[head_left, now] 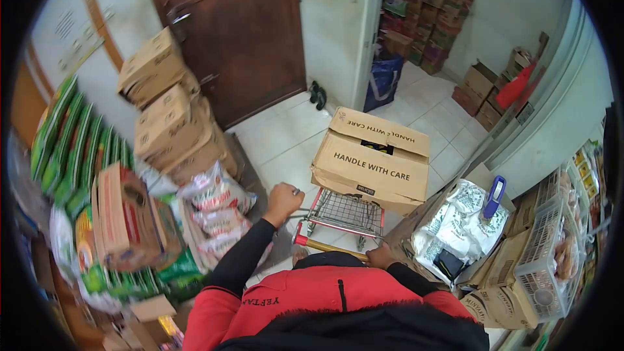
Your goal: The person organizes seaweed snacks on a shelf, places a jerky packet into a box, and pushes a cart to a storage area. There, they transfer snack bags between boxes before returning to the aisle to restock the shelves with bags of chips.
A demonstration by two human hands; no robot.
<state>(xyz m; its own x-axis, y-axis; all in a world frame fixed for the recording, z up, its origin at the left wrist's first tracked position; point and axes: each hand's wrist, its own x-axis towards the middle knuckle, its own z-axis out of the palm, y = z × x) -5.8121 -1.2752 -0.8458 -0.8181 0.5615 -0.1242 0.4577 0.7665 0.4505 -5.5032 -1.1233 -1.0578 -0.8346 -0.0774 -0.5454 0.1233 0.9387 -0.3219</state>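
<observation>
A small metal shopping cart (344,214) with a wire basket stands in front of me, its yellow-and-red handle (325,246) close to my body. A large cardboard box (370,168) marked "HANDLE WITH CARE" rests on the cart's far end, its top flaps not lying flat. My right hand (382,257) is closed around the right end of the handle. To the left of the box, my left hand (283,204) is raised above the floor, closed, apart from the handle. Something small and dark shows at its fingers, too small to name.
Stacked cartons (172,123), green sacks (81,156) and white-pink bags (218,201) line the left. At right are a box of white packets (458,221) with a blue tool (494,198) and a white plastic crate (546,253). Ahead, a doorway leads past a blue bag (383,81).
</observation>
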